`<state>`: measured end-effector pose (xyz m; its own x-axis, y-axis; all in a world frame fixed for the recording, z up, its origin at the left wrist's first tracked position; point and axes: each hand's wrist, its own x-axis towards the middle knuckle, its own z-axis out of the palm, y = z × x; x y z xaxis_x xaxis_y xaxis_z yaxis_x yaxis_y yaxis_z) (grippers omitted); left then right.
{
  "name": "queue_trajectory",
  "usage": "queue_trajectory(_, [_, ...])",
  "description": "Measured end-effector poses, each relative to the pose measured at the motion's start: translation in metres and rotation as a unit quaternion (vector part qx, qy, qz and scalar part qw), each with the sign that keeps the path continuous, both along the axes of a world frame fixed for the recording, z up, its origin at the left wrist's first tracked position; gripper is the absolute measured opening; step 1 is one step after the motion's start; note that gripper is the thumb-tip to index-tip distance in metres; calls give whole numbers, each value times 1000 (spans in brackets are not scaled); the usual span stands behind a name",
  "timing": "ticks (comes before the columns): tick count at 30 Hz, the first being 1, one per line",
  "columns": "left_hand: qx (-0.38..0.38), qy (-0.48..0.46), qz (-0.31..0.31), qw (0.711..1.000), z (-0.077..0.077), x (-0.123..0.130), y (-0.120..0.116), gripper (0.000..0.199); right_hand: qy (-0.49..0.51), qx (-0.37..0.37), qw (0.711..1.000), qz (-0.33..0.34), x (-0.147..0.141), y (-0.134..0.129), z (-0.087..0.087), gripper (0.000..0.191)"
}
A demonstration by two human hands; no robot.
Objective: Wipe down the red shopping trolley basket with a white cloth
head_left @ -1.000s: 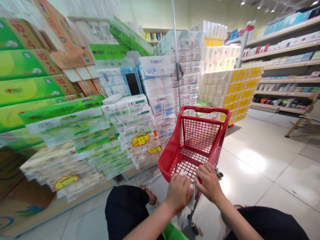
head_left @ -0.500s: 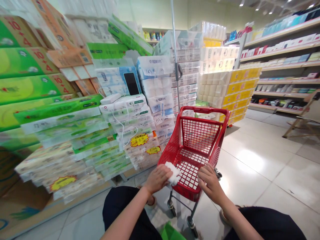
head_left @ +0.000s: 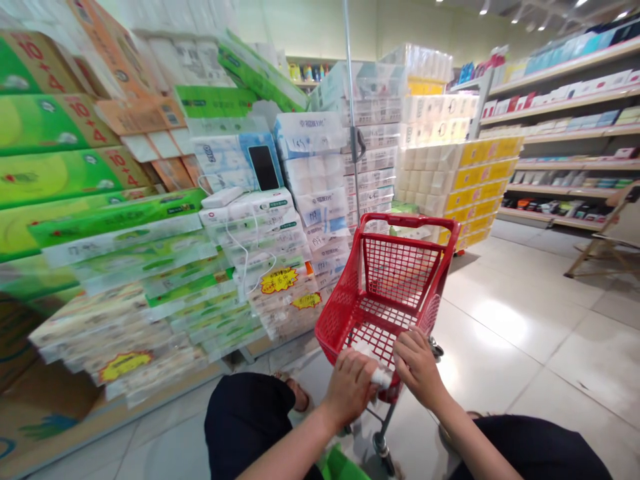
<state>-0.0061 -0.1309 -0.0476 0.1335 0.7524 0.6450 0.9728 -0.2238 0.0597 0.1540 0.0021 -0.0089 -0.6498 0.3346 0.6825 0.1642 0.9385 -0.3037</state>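
Observation:
A small red shopping cart (head_left: 336,321) with a grid basket stands on the tiles between my knees. My left hand (head_left: 353,387) is closed over a crumpled white tissue (head_left: 383,378), pressing it against the cart's near rim. Parts of the tissue stick out on both sides of the fingers. On the right, my right hand (head_left: 415,363) has its fingers curled over the rim near the cart's right front corner. The cart's metal legs and casters (head_left: 382,448) show below, partly covered by my left arm.
Stacked tissue packs (head_left: 250,267) rise on the left, bearing a phone (head_left: 265,168) and a white cable. Yellow-and-white packs (head_left: 483,183) stand beyond the cart. Shelves (head_left: 565,127) and a folding chair (head_left: 613,230) are at right. Something green (head_left: 345,465) lies below my arms.
My left hand has moved right and nearer to me along the cart's front rim with the tissue, towards my right hand. My right hand has barely moved; the cart stays in place.

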Motion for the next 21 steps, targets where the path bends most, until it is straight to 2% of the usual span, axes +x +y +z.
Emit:
queue_trajectory(3, [4, -39, 26, 999, 7, 40, 5, 34, -14, -27, 1000, 3, 3, -1, 7, 16])
queue_trajectory(5, [-11, -67, 11, 998, 17, 50, 2, 37, -20, -65, 997, 19, 9, -2, 15, 18])
queue_trajectory(8, [-37, -129, -88, 987, 34, 40, -8, 39, 1, -123, 992, 27, 18, -9, 31, 25])
queue_trajectory(10, [-13, -221, -130, 966, 41, 24, -10, 31, 0, -122, 992, 14, 19, -21, 44, 36])
queue_trajectory(13, [70, -353, -90, 928, 47, 0, -3, 20, -60, -52, 997, -1, 9, -47, 54, 57])
queue_trajectory(15, [104, -376, -32, 920, 48, -12, 6, 17, -101, 9, 995, -14, -5, -62, 49, 69])
queue_trajectory(17, [91, -347, 3, 933, 47, -20, 13, 15, -128, 63, 989, -42, -19, -69, 34, 67])
queue_trajectory(21, [-9, -241, 4, 971, 40, -27, 16, 21, -159, 116, 977, -86, -34, -67, 4, 25])
